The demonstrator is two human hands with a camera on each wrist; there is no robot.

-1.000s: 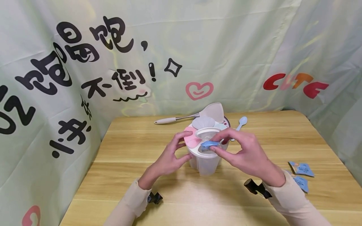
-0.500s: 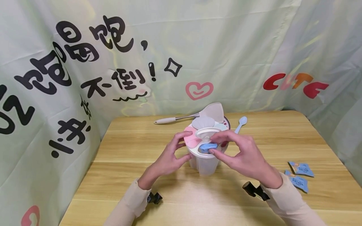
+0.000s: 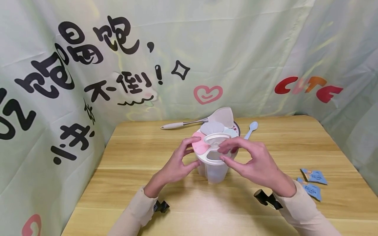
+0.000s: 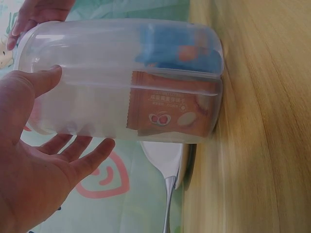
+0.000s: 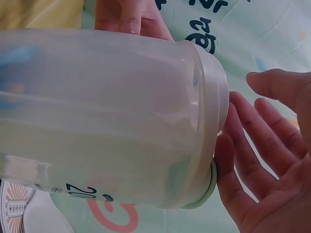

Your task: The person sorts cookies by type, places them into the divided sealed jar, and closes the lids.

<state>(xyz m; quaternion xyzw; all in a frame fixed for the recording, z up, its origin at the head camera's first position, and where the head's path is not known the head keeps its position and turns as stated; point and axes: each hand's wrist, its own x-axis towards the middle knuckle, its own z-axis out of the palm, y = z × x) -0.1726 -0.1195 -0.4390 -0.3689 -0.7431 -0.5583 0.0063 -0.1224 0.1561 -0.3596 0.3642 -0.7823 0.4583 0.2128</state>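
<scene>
A translucent compartmented storage container (image 3: pixel 217 173) stands on the table, its white flap (image 3: pixel 212 139) raised over an uncovered opening. My left hand (image 3: pixel 180 165) grips its left side near the rim, thumb in front and fingers behind. In the left wrist view, a blue packet (image 4: pixel 182 46) and an orange-red packet (image 4: pixel 167 104) lie at the container's bottom in separate compartments. My right hand (image 3: pixel 257 160) is over the opening with thumb and fingers apart and nothing between them. The right wrist view shows its fingertips at the container's lid (image 5: pixel 210 102).
Two blue packets (image 3: pixel 316 176) lie at the table's right. A spatula (image 3: pixel 221 117) and a light blue spoon (image 3: pixel 253 127) are behind the container. Pink (image 3: pixel 200 148) and grey (image 3: pixel 212 127) flaps cover other compartments. A printed curtain (image 3: pixel 251 59) borders the table.
The blue packet that my right hand pinched over the opening has been let go and dropped into the container. My left hand has kept its grip.
</scene>
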